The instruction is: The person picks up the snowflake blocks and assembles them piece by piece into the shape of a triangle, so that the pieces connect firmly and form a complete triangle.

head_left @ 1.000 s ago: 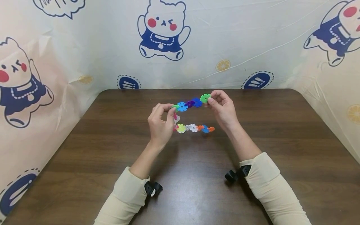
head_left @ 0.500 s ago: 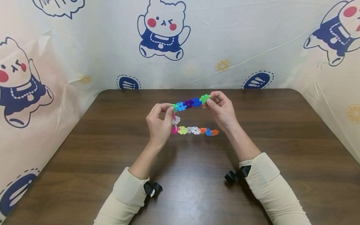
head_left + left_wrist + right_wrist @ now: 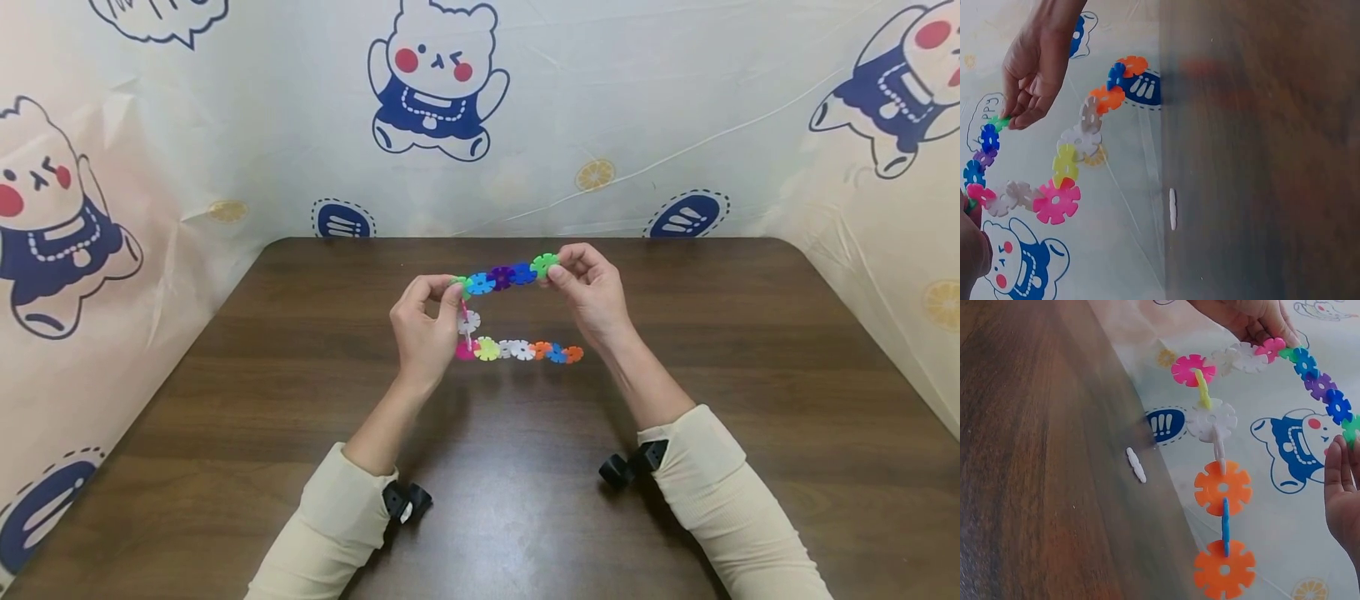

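A chain of colourful plastic snowflake discs [image 3: 501,277], slotted edge to edge, hangs in a C shape above the brown table. My left hand [image 3: 423,333] pinches a green disc at the upper left corner of the chain, its fingers covering part of it. At the upper right end, my right hand [image 3: 596,292] pinches a brighter green disc [image 3: 543,266] between thumb and fingers. Blue and purple discs run between the hands. Below, the free length goes from a pink disc [image 3: 1057,200] through yellow and white to an orange end disc [image 3: 1225,570].
The brown tabletop [image 3: 517,500] stretches around both forearms. A small white strip [image 3: 1136,465] shows against it in both wrist views. Behind stands a pale curtain [image 3: 600,100] printed with cartoon bears. Each wrist wears a black camera [image 3: 633,465].
The lower length of the chain has swung slightly down and to the right, its discs turning flatter to the head view. Both hands have shifted a little left, keeping their pinch.
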{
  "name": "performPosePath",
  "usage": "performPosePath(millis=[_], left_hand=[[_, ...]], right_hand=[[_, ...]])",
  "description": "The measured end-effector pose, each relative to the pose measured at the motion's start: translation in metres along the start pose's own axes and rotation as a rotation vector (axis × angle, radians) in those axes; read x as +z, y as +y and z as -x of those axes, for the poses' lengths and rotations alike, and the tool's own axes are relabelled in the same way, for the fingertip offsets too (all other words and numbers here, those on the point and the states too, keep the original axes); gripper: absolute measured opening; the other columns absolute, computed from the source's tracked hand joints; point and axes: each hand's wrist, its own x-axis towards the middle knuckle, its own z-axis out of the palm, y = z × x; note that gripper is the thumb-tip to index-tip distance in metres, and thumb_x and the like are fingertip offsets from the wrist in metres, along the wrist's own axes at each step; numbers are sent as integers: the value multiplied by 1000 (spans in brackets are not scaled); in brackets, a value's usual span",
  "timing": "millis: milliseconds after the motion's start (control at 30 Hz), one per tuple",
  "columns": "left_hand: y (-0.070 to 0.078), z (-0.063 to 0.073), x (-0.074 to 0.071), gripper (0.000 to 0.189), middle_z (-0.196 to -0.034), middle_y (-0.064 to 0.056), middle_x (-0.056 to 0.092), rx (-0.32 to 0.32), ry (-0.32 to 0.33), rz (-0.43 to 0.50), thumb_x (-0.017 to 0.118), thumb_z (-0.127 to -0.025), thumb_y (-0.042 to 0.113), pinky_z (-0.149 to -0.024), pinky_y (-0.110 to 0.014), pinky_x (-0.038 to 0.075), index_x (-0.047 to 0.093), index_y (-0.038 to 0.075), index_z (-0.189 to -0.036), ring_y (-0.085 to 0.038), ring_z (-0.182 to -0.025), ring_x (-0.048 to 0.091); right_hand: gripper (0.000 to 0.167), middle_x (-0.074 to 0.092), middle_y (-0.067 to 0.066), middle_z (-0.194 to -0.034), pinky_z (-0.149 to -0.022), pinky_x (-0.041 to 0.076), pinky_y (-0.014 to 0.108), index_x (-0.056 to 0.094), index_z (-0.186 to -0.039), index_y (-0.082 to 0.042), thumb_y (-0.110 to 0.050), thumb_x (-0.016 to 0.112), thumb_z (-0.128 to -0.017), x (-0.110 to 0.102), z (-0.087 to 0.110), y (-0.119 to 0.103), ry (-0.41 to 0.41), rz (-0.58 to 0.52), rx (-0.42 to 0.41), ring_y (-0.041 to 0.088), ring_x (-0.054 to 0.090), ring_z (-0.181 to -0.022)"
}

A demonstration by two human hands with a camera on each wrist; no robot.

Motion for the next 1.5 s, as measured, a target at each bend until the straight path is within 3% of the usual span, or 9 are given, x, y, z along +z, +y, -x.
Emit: performPosePath(millis=[333,767,967,1067,1267,1500], left_hand=[[0,-4,2,12,-72,-16,59,12,-1,12,66,-84,2,-65,-26,43,62,-9,-83,-24,-68,54],[0,-7,0,11,-73,-16,60,30,14,-17,67,-83,2,-66,-26,43,62,-8,-83,-25,-69,55],[-3,-8,-1,8,-71,-15,59,42,55,-31,67,-81,-2,-67,-27,43,62,-8,-82,-25,-67,56],[-5,-9,-2,6,-69,-15,58,68,70,-55,67,-80,-4,-70,-29,40,62,-7,-81,-26,-67,56],[-7,-14,-7,6,-69,-14,59,125,115,-145,67,-81,-3,-71,-32,35,63,-7,-80,-26,-68,56],[-9,-21,-15,5,-72,-15,62,161,199,-198,69,-79,-2,-72,-30,33,66,-6,-79,-27,-71,58]], right_hand=[[22,64,5,-79,-74,52,27,59,-85,-7,14,52,-87,2,-2,3,-21,-38,3,16,64,-70],[19,63,5,-81,-77,51,28,55,-89,-6,12,50,-89,4,-3,4,-7,5,95,15,64,-73],[11,62,6,-84,-80,50,30,54,-95,-2,6,57,-88,0,-1,9,-7,215,114,19,64,-78],[13,60,6,-84,-78,51,32,52,-98,4,4,59,-87,1,-1,12,-22,378,111,18,64,-78],[18,61,13,-87,-74,52,31,52,-100,9,5,61,-84,6,-1,20,-62,547,162,17,63,-77],[20,62,19,-93,-74,49,31,57,-101,8,3,63,-82,5,-3,40,-182,767,244,29,61,-85]])
